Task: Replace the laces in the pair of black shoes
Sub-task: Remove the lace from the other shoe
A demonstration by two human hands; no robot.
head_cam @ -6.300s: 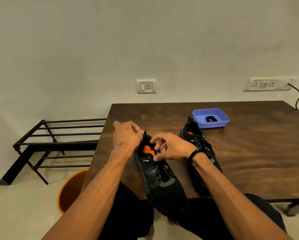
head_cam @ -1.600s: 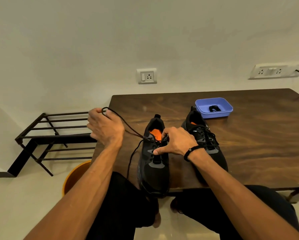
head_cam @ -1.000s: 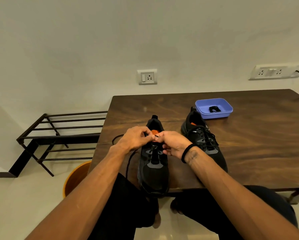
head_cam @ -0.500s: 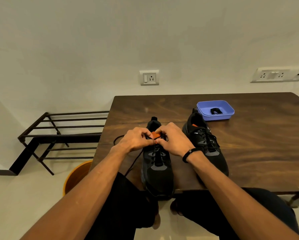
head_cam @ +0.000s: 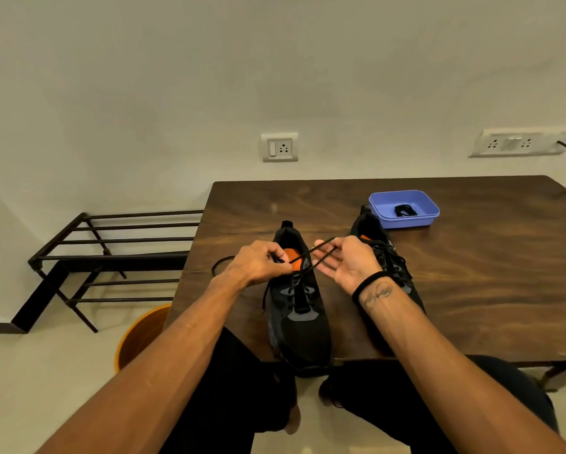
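A seated person works a black lace [head_cam: 321,249] at the throat of the near black shoe [head_cam: 299,309], which stands on the front edge of the dark wooden tabletop [head_cam: 471,273], its toe jutting past the rim toward the lap; the left hand [head_cam: 258,263] has its fingers [head_cam: 276,257] curled and pinching the lace above the orange tongue; the right hand [head_cam: 347,260], palm turned up, holds two strands of the same lace between thumb and curled fingers; a loose loop of the lace lies on the tabletop left of the shoe; the second black shoe [head_cam: 386,267], already laced, stands just beside it to the right, partly behind the right wrist; a purple tray [head_cam: 404,221] at its heel holds a coiled black lace [head_cam: 404,210]; a metal rack [head_cam: 111,257] and an orange bucket [head_cam: 137,335] sit on the floor at left.
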